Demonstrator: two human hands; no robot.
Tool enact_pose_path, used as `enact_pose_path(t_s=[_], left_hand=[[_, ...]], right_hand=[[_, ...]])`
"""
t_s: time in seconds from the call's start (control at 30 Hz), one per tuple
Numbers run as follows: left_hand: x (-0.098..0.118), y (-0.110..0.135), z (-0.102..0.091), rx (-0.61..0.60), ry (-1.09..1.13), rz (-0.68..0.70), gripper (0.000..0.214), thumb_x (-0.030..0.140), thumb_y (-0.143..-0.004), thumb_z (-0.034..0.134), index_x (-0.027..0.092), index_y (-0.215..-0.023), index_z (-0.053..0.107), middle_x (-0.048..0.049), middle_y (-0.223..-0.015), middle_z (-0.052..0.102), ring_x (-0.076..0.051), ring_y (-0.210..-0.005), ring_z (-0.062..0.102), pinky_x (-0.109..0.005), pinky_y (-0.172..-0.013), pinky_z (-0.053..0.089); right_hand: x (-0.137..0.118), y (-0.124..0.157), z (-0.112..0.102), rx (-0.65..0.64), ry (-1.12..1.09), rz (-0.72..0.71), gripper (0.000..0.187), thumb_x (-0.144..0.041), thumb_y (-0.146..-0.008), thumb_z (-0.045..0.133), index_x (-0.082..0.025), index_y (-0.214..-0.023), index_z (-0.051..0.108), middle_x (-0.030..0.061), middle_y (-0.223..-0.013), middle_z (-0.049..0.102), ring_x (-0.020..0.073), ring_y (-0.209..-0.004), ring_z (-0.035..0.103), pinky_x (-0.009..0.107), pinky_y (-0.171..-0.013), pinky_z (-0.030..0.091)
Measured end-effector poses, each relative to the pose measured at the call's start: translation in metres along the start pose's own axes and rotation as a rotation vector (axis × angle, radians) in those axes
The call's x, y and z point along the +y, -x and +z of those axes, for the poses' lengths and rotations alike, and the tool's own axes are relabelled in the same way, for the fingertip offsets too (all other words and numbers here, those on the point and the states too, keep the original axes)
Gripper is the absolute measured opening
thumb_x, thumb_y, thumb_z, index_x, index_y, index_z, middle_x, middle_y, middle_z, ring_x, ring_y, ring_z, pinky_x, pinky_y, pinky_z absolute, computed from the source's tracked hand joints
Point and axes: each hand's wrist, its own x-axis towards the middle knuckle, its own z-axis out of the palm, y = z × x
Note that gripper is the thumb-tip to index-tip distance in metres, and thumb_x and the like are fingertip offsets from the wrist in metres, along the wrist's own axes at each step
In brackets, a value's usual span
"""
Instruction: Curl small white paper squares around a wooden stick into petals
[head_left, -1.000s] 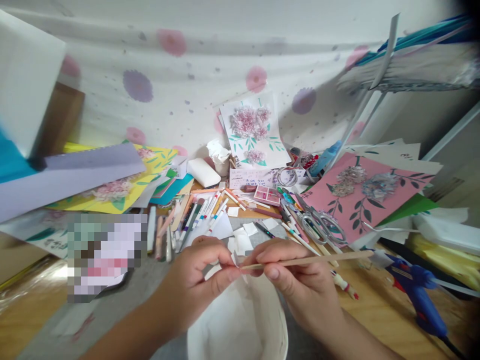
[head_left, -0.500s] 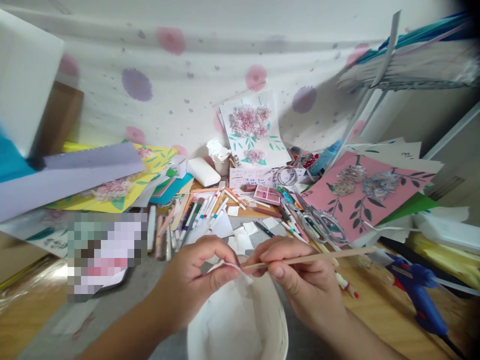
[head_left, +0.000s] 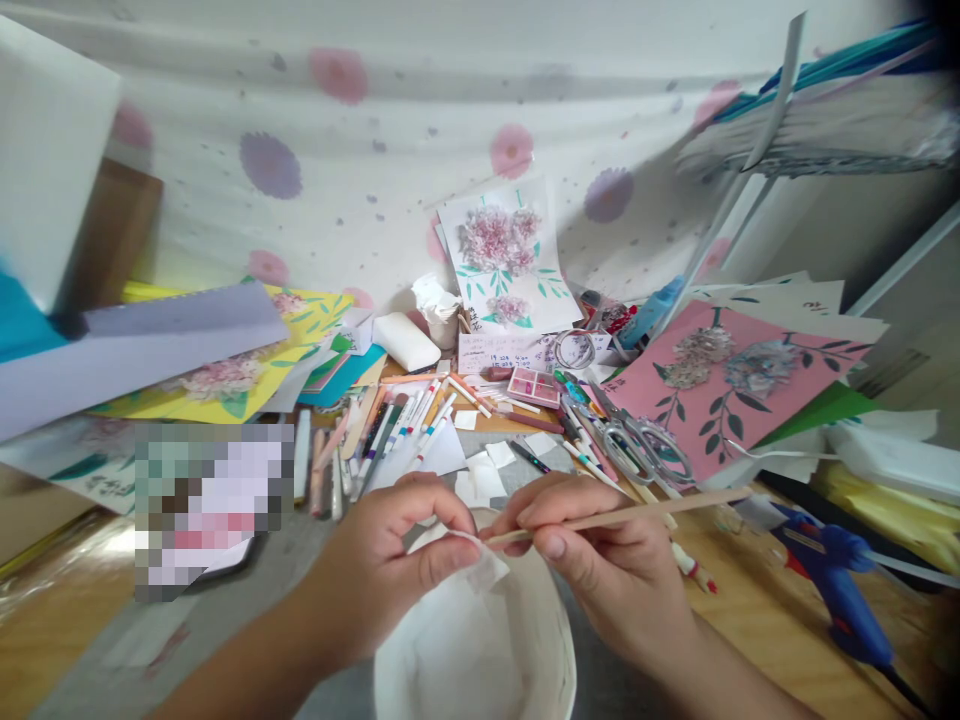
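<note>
Between thumb and forefinger, my left hand [head_left: 412,560] pinches a small piece of thin white paper [head_left: 487,570] that hangs over a bowl. My right hand [head_left: 600,560] grips a flat wooden stick [head_left: 652,511], whose left tip meets the edge of the paper at my left fingertips. The stick's other end points right, toward the blue glue gun. Directly beneath both hands is the white oval bowl [head_left: 420,660], its inside pale and slightly marked. Several white paper squares [head_left: 481,476] lie just beyond my fingers.
Markers and pencils [head_left: 405,420] spread behind my hands, with scissors [head_left: 645,440] to their right. A blue glue gun [head_left: 832,570] lies at the right. A pink card with paper flowers [head_left: 727,390] stands behind it. A blurred-out phone-like object [head_left: 217,510] is at the left.
The white paper at my left fingertips has swung slightly and shows a flatter, wider corner. The stick's tip has shifted a little at the paper's edge. Both hands stay nearly in place.
</note>
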Motion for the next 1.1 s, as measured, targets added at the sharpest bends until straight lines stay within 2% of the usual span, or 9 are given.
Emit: enact_pose_path(t_s=[0.4, 0.57, 0.83, 1.1], left_hand=[[0.0035, -0.0014, -0.0005, 0.002, 0.008, -0.012, 0.017, 0.031, -0.084, 0.067, 0.02, -0.072, 0.067, -0.0004, -0.072, 0.063, -0.018, -0.071, 0.06, -0.026, -0.063, 0.044], [0.0047, -0.0005, -0.0013, -0.009, 0.007, -0.013, 0.017, 0.031, -0.084, 0.067, 0.02, -0.072, 0.066, 0.0, -0.072, 0.062, -0.018, -0.071, 0.06, -0.026, -0.064, 0.044], [0.0039, -0.0004, 0.0001, -0.01, 0.01, -0.016, 0.017, 0.032, -0.084, 0.067, 0.02, -0.072, 0.066, -0.0003, -0.072, 0.062, -0.018, -0.072, 0.059, -0.027, -0.065, 0.043], [0.0051, -0.0012, -0.0008, -0.018, -0.03, -0.026, 0.014, 0.029, -0.083, 0.065, 0.019, -0.074, 0.066, -0.0006, -0.074, 0.063, -0.018, -0.072, 0.06, -0.027, -0.065, 0.044]], right_hand=[[-0.0002, 0.0003, 0.0002, 0.016, -0.019, 0.033, 0.013, -0.023, -0.088, 0.069, -0.027, -0.097, 0.078, 0.0049, -0.083, 0.079, 0.0196, -0.082, 0.072, 0.032, -0.073, 0.058], [0.0002, 0.0009, -0.0001, 0.011, -0.026, 0.039, 0.013, -0.023, -0.088, 0.069, -0.027, -0.097, 0.077, 0.0038, -0.083, 0.078, 0.0183, -0.083, 0.072, 0.03, -0.074, 0.058], [-0.0015, -0.0004, 0.0005, 0.021, 0.022, 0.006, 0.012, -0.022, -0.088, 0.069, -0.027, -0.096, 0.078, 0.0043, -0.082, 0.079, 0.019, -0.08, 0.073, 0.031, -0.071, 0.059], [-0.0045, -0.0005, -0.0015, -0.034, 0.034, -0.001, 0.016, -0.017, -0.089, 0.066, -0.026, -0.099, 0.077, 0.0057, -0.086, 0.079, 0.0188, -0.083, 0.073, 0.032, -0.075, 0.059]])
